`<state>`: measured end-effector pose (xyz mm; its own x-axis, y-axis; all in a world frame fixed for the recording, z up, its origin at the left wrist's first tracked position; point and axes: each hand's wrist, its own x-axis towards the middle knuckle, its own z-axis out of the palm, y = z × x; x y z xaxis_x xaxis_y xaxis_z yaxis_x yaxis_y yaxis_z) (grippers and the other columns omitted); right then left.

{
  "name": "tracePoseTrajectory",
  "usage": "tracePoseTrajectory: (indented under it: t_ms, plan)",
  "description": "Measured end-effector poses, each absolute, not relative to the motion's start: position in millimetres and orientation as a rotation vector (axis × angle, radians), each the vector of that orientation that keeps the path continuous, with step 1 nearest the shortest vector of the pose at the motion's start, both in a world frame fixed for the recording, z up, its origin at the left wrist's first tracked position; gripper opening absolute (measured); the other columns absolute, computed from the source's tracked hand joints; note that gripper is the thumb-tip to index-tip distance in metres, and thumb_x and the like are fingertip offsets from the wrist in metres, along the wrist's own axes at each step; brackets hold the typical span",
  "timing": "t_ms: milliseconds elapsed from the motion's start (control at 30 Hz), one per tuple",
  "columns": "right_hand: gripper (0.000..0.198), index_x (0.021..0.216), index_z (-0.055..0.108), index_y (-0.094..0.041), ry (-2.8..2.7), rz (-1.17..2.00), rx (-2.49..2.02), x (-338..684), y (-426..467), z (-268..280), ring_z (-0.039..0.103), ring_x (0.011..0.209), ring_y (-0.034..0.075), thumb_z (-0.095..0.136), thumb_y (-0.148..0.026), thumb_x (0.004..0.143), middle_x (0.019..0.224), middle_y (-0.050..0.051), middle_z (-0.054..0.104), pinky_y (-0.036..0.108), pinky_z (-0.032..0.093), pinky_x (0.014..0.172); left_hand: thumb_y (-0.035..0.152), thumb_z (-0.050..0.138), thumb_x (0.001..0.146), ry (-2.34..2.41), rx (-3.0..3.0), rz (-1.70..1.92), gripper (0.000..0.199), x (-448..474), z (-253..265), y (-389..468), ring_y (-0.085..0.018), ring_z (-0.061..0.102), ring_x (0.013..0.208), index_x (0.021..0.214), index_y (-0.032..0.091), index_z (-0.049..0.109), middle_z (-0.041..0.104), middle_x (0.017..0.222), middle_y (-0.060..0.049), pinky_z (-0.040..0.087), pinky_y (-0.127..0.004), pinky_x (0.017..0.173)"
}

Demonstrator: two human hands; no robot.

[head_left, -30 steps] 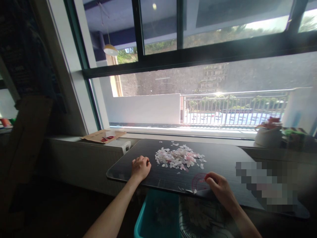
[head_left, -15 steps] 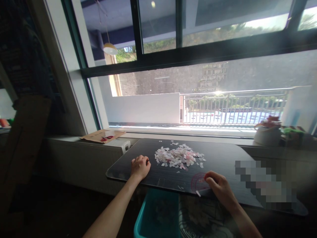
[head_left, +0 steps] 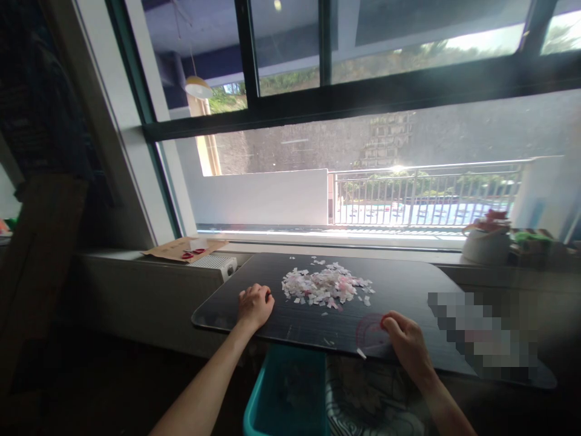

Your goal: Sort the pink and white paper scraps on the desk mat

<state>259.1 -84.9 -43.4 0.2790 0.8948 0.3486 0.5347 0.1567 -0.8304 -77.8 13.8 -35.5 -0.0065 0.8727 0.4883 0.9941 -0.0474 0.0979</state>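
Right grip (head_left: pixel 406 340) pinches the red-marked see-through piece (head_left: pixel 371 332) by one end, probably keeping its face unobstructed; left grip (head_left: pixel 255 306), loosely curled near paper scraps (head_left: pixel 322 286), contents indeterminable.

Dark tabletop (head_left: pixel 408 290) below broad dark-framed window (head_left: pixel 345 104); strong daylight, metal railing (head_left: pixel 411 197) outside. White radiator (head_left: pixel 214 263), left. Floor (head_left: pixel 113 378) in deep shadow.

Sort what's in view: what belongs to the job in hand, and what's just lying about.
Apparently part of the job:
red see-through tool, in the right hand
paper scraps
dark table
teal bin

Apparently just lying about:
red-handled scissors
brown sheet
white container
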Motion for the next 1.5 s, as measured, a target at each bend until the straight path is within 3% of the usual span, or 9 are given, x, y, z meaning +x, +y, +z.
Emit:
tracePoseTrajectory:
  t_ms: [200, 400, 533, 733, 933, 1167, 1333, 1500]
  plan:
    - [0.029, 0.055, 0.057, -0.021, -1.358, 0.318, -1.729, 258.0, -84.1, -44.4, 0.05, 0.056, 0.016, 0.039, -0.035, 0.072, 0.051, -0.001, 0.056, 0.024, 0.033, 0.054, 0.028, 0.045, 0.08, -1.951, -2.01, -0.627, 0.021, -78.4, -35.0, 13.0, -0.023, 0.056, 0.093, 0.087, 0.021, 0.063, 0.062, 0.094, -0.007, 0.035, -0.04, 0.087]
    - [0.028, 0.052, 0.052, -0.02, -1.483, 0.369, -1.592, 258.9, -85.8, -43.4, 0.05, 0.055, 0.015, 0.038, -0.031, 0.072, 0.049, -0.002, 0.052, 0.023, 0.034, 0.054, 0.028, 0.045, 0.081, -1.944, -2.014, -0.624, 0.02, -78.4, -35.5, 12.8, -0.023, 0.055, 0.093, 0.087, 0.021, 0.063, 0.062, 0.094, -0.006, 0.036, -0.039, 0.087]
    - [0.029, 0.055, 0.057, -0.02, -1.497, 0.372, -1.552, 260.1, -83.1, -44.1, 0.053, 0.055, 0.016, 0.04, -0.032, 0.075, 0.05, -0.002, 0.054, 0.023, 0.037, 0.055, 0.028, 0.045, 0.081, -1.953, -2.01, -0.626, 0.02, -78.3, -34.6, 11.9, -0.023, 0.055, 0.093, 0.087, 0.021, 0.063, 0.062, 0.094, -0.007, 0.035, -0.039, 0.087]
    - [0.038, 0.087, 0.072, -0.017, -1.593, 0.392, -1.531, 247.7, -67.4, -46.4, 0.065, 0.069, 0.022, 0.045, -0.043, 0.078, 0.074, 0.005, 0.072, 0.028, 0.045, 0.064, 0.027, 0.046, 0.081, -1.969, -2.014, -0.639, 0.019, -77.2, -33.8, 10.4, -0.023, 0.055, 0.093, 0.086, 0.021, 0.063, 0.062, 0.095, -0.007, 0.035, -0.039, 0.088]
    - [0.039, 0.091, 0.072, -0.02, -1.793, 0.367, -1.454, 229.6, -64.3, -45.0, 0.065, 0.079, 0.023, 0.043, -0.043, 0.083, 0.09, 0.007, 0.073, 0.03, 0.045, 0.071, 0.026, 0.047, 0.08, -1.946, -1.997, -0.654, 0.019, -77.9, -36.6, 12.0, -0.022, 0.055, 0.092, 0.087, 0.021, 0.064, 0.062, 0.093, -0.007, 0.035, -0.038, 0.086]
    - [0.034, 0.084, 0.074, -0.021, -2.003, 0.513, -1.255, 216.0, -73.2, -41.1, 0.059, 0.066, 0.016, 0.047, -0.042, 0.083, 0.075, 0.002, 0.07, 0.023, 0.041, 0.06, 0.026, 0.047, 0.08, -1.964, -2.002, -0.668, 0.019, -77.0, -37.2, 11.3, -0.022, 0.055, 0.093, 0.087, 0.02, 0.063, 0.062, 0.094, -0.007, 0.034, -0.039, 0.089]
    - [0.031, 0.082, 0.074, -0.018, -2.004, 0.699, -1.184, 217.1, -75.6, -41.2, 0.057, 0.067, 0.015, 0.051, -0.039, 0.081, 0.073, 0.001, 0.069, 0.022, 0.04, 0.059, 0.026, 0.047, 0.08, -1.979, -2.001, -0.664, 0.018, -76.3, -35.3, 9.6, -0.022, 0.054, 0.093, 0.088, 0.021, 0.063, 0.062, 0.094, -0.006, 0.034, -0.039, 0.089]
    - [0.035, 0.083, 0.073, -0.018, -1.969, 0.647, -1.203, 217.0, -74.1, -41.9, 0.055, 0.066, 0.015, 0.048, -0.043, 0.083, 0.072, 0.002, 0.067, 0.023, 0.04, 0.06, 0.027, 0.046, 0.081, -1.97, -2.021, -0.671, 0.019, -77.4, -35.8, 10.2, -0.022, 0.055, 0.093, 0.088, 0.02, 0.063, 0.062, 0.094, -0.007, 0.035, -0.039, 0.089]
